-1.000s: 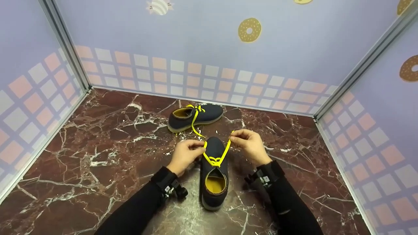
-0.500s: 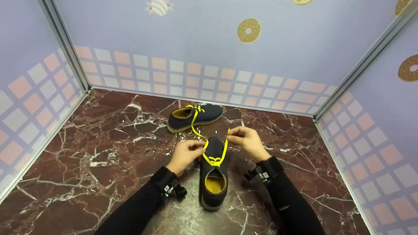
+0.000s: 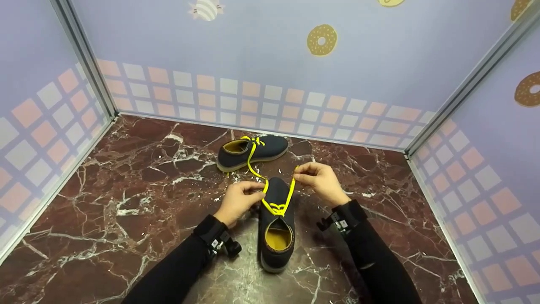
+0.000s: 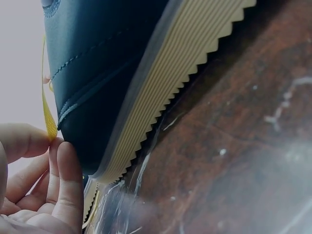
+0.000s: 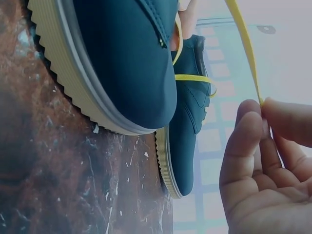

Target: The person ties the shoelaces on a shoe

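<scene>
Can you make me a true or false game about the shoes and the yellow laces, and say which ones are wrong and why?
1. The left-hand grip and the right-hand grip each pinch a yellow lace strand of the near shoe. True.
2. The near shoe is tied in a bow. False: its two strands are held apart, with no bow.
3. In the head view, the toe of the far shoe points right. True.
4. Both toes point the same way. False: the near shoe's toe points away from the person.
5. The near shoe is yellow inside. True.
6. The shoes stand on grass. False: they stand on a dark reddish floor with pale veins.
</scene>
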{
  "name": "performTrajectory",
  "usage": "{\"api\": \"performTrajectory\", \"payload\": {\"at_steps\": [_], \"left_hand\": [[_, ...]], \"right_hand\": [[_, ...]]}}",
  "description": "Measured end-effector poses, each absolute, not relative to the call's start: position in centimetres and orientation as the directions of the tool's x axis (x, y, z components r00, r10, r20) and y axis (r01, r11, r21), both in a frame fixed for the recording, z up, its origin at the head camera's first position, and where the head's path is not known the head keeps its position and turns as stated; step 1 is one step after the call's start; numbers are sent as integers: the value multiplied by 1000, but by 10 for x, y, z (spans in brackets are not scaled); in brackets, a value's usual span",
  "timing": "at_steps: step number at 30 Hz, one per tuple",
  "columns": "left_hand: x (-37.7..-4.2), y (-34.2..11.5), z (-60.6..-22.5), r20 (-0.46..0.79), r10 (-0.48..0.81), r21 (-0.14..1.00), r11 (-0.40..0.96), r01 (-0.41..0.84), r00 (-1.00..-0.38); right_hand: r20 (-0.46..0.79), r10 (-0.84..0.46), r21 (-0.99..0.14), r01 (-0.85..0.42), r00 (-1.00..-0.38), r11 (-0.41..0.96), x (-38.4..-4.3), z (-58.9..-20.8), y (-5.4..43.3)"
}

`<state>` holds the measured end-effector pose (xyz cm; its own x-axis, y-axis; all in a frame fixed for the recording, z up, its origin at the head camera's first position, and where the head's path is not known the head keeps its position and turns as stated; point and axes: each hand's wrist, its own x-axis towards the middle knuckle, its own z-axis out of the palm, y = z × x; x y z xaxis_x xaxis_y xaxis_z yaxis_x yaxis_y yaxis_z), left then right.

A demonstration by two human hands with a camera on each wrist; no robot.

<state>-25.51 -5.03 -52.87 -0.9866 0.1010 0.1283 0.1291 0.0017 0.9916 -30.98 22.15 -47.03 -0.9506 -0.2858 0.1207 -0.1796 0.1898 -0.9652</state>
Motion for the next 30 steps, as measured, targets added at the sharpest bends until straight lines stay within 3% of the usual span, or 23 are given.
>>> {"api": "performTrajectory", "payload": {"at_steps": [7,15,21,30], "left_hand": [[-255,-49,-529,118,94,993,-4,118,-989],[-256,-48,-528,94,91,995,-33,92,-991],[-256,-47,-529,94,89,995,-28,92,-992],[-256,-47,-530,108,87,994,-10,107,-990]], "right_hand": [[180,-304,-910,-276,-935,309,-315,-460,205],[321,-459,-842,-472,-828,263,-308,-445,185],[268,-401,-860,-406,-876,311,-303,-466,202],[193,-310,-934,-271,-931,233,-294,-492,221]]}}
